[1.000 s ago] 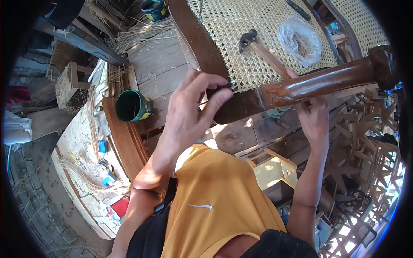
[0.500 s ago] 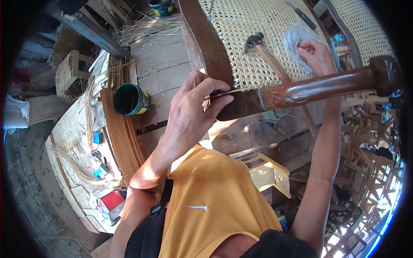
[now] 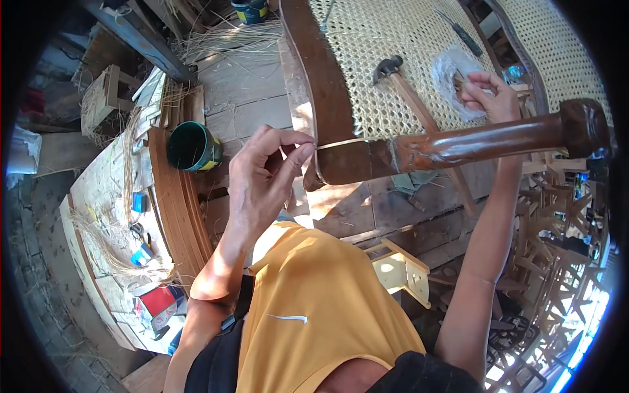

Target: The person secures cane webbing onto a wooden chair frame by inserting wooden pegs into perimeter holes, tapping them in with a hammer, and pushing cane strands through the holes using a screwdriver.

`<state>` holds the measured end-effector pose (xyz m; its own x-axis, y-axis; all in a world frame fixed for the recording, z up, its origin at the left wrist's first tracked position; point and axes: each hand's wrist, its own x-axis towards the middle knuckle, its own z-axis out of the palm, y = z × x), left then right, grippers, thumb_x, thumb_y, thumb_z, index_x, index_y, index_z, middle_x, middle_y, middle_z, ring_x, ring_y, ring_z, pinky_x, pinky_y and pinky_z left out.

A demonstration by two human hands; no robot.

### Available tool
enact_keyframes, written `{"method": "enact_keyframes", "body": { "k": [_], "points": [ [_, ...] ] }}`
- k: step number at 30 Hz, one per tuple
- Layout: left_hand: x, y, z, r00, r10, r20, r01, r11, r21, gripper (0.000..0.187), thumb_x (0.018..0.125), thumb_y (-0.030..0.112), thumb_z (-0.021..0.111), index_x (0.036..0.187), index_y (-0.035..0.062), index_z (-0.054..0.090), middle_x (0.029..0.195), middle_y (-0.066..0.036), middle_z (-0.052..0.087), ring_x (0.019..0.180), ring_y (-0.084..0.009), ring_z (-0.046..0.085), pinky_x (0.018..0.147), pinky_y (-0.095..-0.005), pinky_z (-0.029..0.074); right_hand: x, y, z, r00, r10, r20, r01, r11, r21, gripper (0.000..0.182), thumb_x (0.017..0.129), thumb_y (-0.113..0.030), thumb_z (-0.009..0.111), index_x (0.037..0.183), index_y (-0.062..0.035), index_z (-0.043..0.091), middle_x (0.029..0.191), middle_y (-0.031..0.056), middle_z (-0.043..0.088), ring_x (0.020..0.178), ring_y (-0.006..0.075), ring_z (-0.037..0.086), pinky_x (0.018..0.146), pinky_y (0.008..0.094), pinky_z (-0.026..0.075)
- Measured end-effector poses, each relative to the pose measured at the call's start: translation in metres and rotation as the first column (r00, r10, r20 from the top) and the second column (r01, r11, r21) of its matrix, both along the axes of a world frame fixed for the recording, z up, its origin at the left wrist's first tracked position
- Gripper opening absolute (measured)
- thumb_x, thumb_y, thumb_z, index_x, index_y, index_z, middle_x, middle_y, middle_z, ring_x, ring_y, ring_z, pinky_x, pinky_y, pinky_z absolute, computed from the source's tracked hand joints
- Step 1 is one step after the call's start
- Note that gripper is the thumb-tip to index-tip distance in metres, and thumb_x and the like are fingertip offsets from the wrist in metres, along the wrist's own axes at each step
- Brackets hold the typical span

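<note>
— Head view: where is the cane strand (image 3: 341, 142) and who has it?

— It runs as a thin pale line across the dark wooden chair frame (image 3: 327, 98), at the near corner of the woven cane seat (image 3: 386, 59). The left hand (image 3: 259, 183) has its thumb and forefinger narrowed to a pinch on the strand's free end, just off the frame's outer edge.

— Which way does it lie from the fingers?

— Its long axis runs nearly level, from the pinch rightward over the frame toward the glossy turned leg (image 3: 498, 137). The left hand is the nearer one by far.

— And the right hand (image 3: 488, 98)?

— Well apart, up on the seat, fingers curled at the clear plastic bag (image 3: 452, 75). Whether they grip something from inside it I cannot tell. A hammer (image 3: 396, 78) lies on the weave just left of the bag.

— The surface and the room?

— Below the chair lies a plank floor (image 3: 249, 98) strewn with loose cane fibres. A green pot (image 3: 191, 147) stands beside stacked curved wood strips (image 3: 180, 209), and scissors and scraps lie on a low board at the left. A small yellow stool (image 3: 401, 270) sits under the chair, with wooden frames piled at the right.
</note>
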<state>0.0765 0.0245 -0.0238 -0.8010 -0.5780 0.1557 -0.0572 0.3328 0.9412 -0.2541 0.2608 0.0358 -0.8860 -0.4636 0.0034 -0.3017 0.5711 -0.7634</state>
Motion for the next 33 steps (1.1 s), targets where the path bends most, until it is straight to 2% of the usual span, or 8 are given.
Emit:
{"method": "enact_keyframes", "body": {
  "k": [9, 16, 19, 23, 26, 28, 30, 33],
  "points": [
    [-0.001, 0.018, 0.009, 0.992, -0.05, -0.116, 0.065, 0.99, 0.127, 0.012, 0.095, 0.003, 0.069, 0.106, -0.0008, 0.071, 0.085, 0.002, 0.058, 0.077, -0.0049, 0.05, 0.07, -0.0198, 0.039, -0.007, 0.01, -0.013, 0.972, 0.094, -0.215, -0.119, 0.987, -0.109, 0.029, 0.094, -0.019, 0.073, 0.119, -0.0044, 0.073, 0.097, 0.003, 0.072, 0.091, 0.0057, 0.063, 0.073, 0.021, 0.049],
    [0.006, 0.033, 0.012, 0.974, -0.107, -0.2, 0.184, 0.889, 0.42, 0.019, 0.104, 0.015, 0.058, 0.117, 0.0033, 0.067, 0.078, 0.005, 0.054, 0.068, -0.0034, 0.045, 0.061, -0.0201, 0.038, 0.003, 0.014, -0.024, 0.991, 0.035, -0.132, -0.077, 0.943, -0.324, 0.025, 0.093, -0.015, 0.074, 0.113, -0.0006, 0.07, 0.092, 0.0021, 0.07, 0.081, 0.0046, 0.061, 0.067, 0.0196, 0.048],
    [0.006, 0.039, 0.013, 0.976, -0.153, -0.158, 0.206, 0.884, 0.42, 0.021, 0.106, 0.017, 0.055, 0.118, 0.003, 0.066, 0.078, 0.004, 0.055, 0.067, -0.0034, 0.045, 0.06, -0.0201, 0.039, 0.008, 0.017, -0.019, 0.984, 0.03, -0.176, -0.054, 0.989, -0.136, 0.021, 0.094, -0.012, 0.072, 0.111, 0.0, 0.07, 0.093, 0.0025, 0.07, 0.084, 0.0079, 0.062, 0.072, 0.0231, 0.049],
    [0.007, 0.049, 0.016, 0.962, -0.255, -0.099, 0.273, 0.87, 0.411, 0.02, 0.106, 0.014, 0.055, 0.115, 0.0012, 0.068, 0.079, 0.004, 0.056, 0.068, -0.0024, 0.045, 0.063, -0.0193, 0.039, -0.013, 0.043, -0.039, 0.723, 0.107, -0.682, -0.191, 0.98, -0.048, 0.022, 0.097, -0.014, 0.068, 0.115, -0.0019, 0.07, 0.095, 0.0022, 0.069, 0.086, 0.0095, 0.062, 0.079, 0.0259, 0.05],
    [0.011, 0.059, 0.006, 0.932, -0.347, -0.1, 0.358, 0.851, 0.384, 0.021, 0.106, 0.015, 0.054, 0.116, 0.0018, 0.068, 0.083, 0.003, 0.058, 0.071, -0.0033, 0.049, 0.063, -0.0201, 0.04, 0.039, 0.051, -0.013, 0.935, -0.131, -0.328, -0.032, 0.894, -0.447, 0.02, 0.09, -0.006, 0.071, 0.109, 0.0005, 0.07, 0.094, 0.0069, 0.071, 0.083, 0.0143, 0.064, 0.077, 0.0296, 0.049],
    [0.012, 0.063, 0.009, 0.92, -0.388, -0.06, 0.387, 0.87, 0.306, 0.019, 0.102, 0.014, 0.06, 0.117, 0.0042, 0.069, 0.085, -0.001, 0.06, 0.072, -0.0078, 0.052, 0.064, -0.0248, 0.042, 0.108, 0.039, 0.015, 0.954, -0.296, -0.043, 0.248, 0.865, -0.435, 0.02, 0.089, -0.004, 0.072, 0.109, -0.0005, 0.07, 0.095, 0.0079, 0.071, 0.084, 0.0126, 0.064, 0.077, 0.0278, 0.049],
    [0.007, 0.07, -0.001, 0.911, -0.393, -0.127, 0.409, 0.901, 0.143, 0.019, 0.098, 0.011, 0.064, 0.116, 0.0058, 0.07, 0.078, -0.005, 0.059, 0.066, -0.0119, 0.052, 0.061, -0.0296, 0.044, 0.16, 0.041, 0.006, 0.982, -0.182, -0.056, 0.136, 0.876, -0.462, 0.017, 0.089, -0.005, 0.073, 0.106, -0.0019, 0.071, 0.094, 0.0085, 0.072, 0.082, 0.0104, 0.064, 0.074, 0.0255, 0.05],
    [-0.005, 0.071, -0.008, 0.868, -0.485, -0.108, 0.496, 0.858, 0.13, 0.025, 0.096, 0.014, 0.068, 0.121, 0.0074, 0.071, 0.091, -0.005, 0.064, 0.079, -0.0114, 0.056, 0.071, -0.027, 0.044, 0.22, 0.036, -0.018, 0.948, 0.021, 0.317, 0.162, 0.827, -0.538, 0.014, 0.09, -0.001, 0.072, 0.104, -0.001, 0.069, 0.095, 0.0085, 0.072, 0.079, 0.011, 0.066, 0.071, 0.0247, 0.053]
  ]
}}
